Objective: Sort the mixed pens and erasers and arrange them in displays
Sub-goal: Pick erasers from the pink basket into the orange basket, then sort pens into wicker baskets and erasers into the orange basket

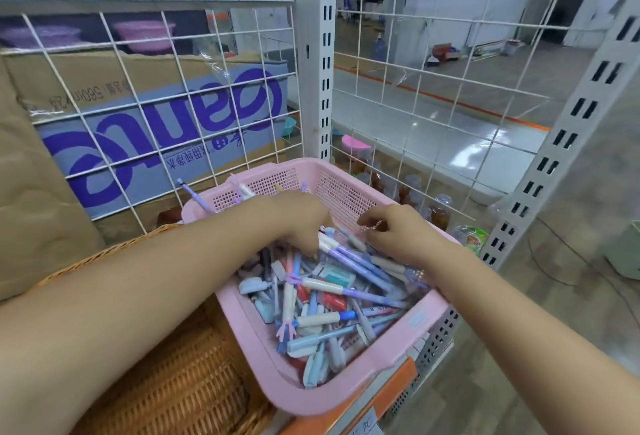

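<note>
At your far left, a wicker basket [180, 382] sits touching the pink basket [346, 389], with a cardboard box [156, 130] standing behind them. Your left hand [298, 223] reaches into the pink basket, its fingers [313, 251] curled down on white-and-purple pens [349, 257] at the top of the mixed pile. Erasers [337, 277] lie among the pens. Your right hand [398, 234] hovers by the far mesh wall, fingers curled and tips together. I cannot tell whether they pinch anything.

shelf [438, 337] – white perforated metal, fronted by an orange strip [391, 382] | pink basket [388, 348] – is parked on it, kinda skewed | wicker basket [180, 382] – is set right up against its left side
</note>
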